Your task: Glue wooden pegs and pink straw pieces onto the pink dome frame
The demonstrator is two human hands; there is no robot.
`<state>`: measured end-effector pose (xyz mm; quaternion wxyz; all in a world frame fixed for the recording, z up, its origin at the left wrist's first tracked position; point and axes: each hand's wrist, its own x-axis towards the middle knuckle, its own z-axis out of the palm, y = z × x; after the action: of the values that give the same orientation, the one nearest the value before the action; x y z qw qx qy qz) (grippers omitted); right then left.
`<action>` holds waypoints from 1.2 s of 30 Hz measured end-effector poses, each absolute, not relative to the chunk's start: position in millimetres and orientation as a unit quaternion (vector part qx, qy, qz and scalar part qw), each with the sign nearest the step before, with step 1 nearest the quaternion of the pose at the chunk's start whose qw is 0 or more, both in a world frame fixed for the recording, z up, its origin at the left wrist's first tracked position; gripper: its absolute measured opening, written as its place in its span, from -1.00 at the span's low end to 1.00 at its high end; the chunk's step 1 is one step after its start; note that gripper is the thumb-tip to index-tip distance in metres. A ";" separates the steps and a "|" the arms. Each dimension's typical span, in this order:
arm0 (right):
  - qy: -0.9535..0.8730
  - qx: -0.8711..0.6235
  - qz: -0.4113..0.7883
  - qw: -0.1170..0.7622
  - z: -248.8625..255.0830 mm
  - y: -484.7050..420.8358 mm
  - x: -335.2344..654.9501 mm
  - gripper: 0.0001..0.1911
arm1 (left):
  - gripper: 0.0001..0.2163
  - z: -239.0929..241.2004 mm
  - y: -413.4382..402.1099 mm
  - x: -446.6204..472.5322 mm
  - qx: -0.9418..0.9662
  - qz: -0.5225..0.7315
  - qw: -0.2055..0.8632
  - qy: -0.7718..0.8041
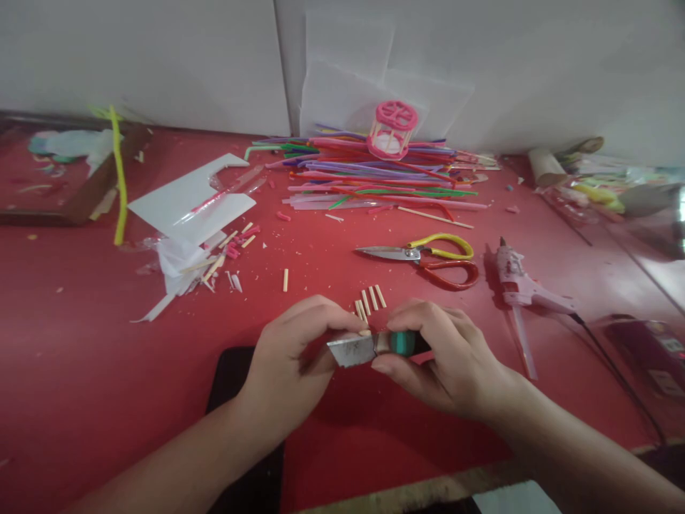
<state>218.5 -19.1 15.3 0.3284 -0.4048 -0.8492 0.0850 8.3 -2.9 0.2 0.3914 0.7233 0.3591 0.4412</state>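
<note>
My right hand (444, 357) grips a utility knife (374, 346) by its green handle, the flat metal blade pointing left. My left hand (294, 357) is closed in a pinch at the blade's left end, fingertips against the steel; what it pinches is too small to make out. Just beyond the hands lie several short cut wooden sticks (370, 300) side by side on the red table (80, 371). One more short stick (285, 280) lies alone to the left.
Yellow-and-red scissors (428, 257) and a pink glue gun (516, 282) lie right of centre. A pile of coloured straws (374, 178) with a pink wheel-topped cage (392, 130) sits at the back. White card (187, 200) and scraps lie left; a dark phone (235, 385) lies under my left wrist.
</note>
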 end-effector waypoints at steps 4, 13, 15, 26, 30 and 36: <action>-0.849 -0.402 0.100 0.328 15.1 -19.7 218.9 -0.68 | -0.78 0.2 -3.0 8.5 0.727 0.444 0.395 0.345; -0.840 -0.402 0.110 0.348 13.1 -23.1 216.7 -0.68 | -0.79 4.0 -2.6 6.9 0.745 0.436 0.373 0.341; -0.839 -0.399 0.116 0.350 13.8 -20.9 217.7 -0.69 | -0.81 5.8 -3.2 6.0 0.746 0.438 0.369 0.341; -0.773 -0.493 0.129 0.378 9.4 -7.7 234.1 -0.79 | -0.81 3.5 -6.7 8.1 0.756 0.428 0.345 0.355; -0.817 -0.425 0.152 0.359 11.4 -21.7 211.9 -0.74 | -0.76 2.3 -5.4 6.5 0.752 0.424 0.338 0.375; -0.823 -0.419 0.130 0.360 11.7 -24.5 208.2 -0.71 | -0.71 2.4 -6.3 5.1 0.752 0.424 0.349 0.364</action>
<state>208.2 -24.5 11.7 0.3600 -0.4188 -0.8234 0.1303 5.1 -6.3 2.4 0.3487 0.7524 0.3639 0.4242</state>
